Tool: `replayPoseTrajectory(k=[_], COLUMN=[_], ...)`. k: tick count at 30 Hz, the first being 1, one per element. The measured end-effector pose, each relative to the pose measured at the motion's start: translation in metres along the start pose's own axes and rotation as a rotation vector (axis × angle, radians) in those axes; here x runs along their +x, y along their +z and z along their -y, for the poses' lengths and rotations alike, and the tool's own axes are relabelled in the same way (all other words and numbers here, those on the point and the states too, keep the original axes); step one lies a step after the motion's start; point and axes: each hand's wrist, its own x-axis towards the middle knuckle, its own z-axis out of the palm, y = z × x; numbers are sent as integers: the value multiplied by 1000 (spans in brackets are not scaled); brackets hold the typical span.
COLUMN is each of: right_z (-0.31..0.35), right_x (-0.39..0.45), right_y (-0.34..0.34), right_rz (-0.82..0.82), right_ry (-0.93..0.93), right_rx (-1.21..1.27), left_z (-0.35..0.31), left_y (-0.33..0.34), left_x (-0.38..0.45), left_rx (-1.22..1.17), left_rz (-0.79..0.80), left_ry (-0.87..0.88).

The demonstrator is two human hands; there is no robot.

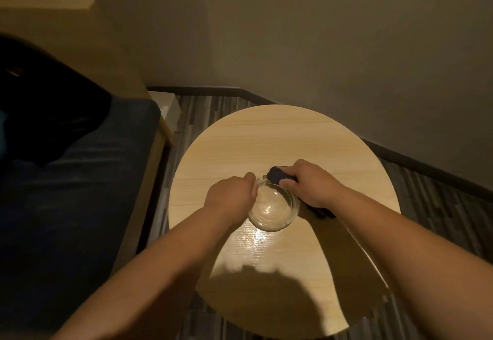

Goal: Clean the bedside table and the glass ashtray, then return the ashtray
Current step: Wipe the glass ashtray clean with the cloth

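Forearms: both bare arms are reaching in from the bottom edge, closest to the camera, throwing a big shadow on the near part of the table top.
Ashtray: the clear glass ashtray (273,207) is sitting around the middle of the round table, between the two hands.
Left hand: the left hand (229,199) is gripping the ashtray's left rim, fingers curled over the edge, thumb up by the far side.
Right hand: the right hand (310,182) is clamped around a dark cloth (278,175), pressing the bunched end against the far right rim of the ashtray.
Cloth tail: more of it is trailing out under the wrist onto the wood, I think, though it's pretty shadowy there.
Table: the light wood bedside table (266,137) is showing a shiny glare patch just in front of the ashtray.
Around: a bed with dark bedding (80,179) is sitting off to the left, striped flooring (202,110) is showing behind.
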Motion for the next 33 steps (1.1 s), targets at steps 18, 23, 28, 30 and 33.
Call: replayPoseTrajectory(k=[18,23,28,30,33], right_z=[14,28,44,36,14], right_x=[-65,-69,-74,-78,-77], right_y=[98,120,123,118,93], right_rz=[-587,-681,-698,-672,-515], right_ry=[499,618,676,608,444], right_rx=[575,761,805,758,589], left_z=[-24,-31,-42,-48,-46], left_y=[17,20,26,28,28], left_x=[-18,-22,-40,-54,-69], left_rx=[61,-10,-196,-303,-356], left_rz=[-68,-82,-87,-80,-32], left_ry=[-106,-206,-389,-433,-391])
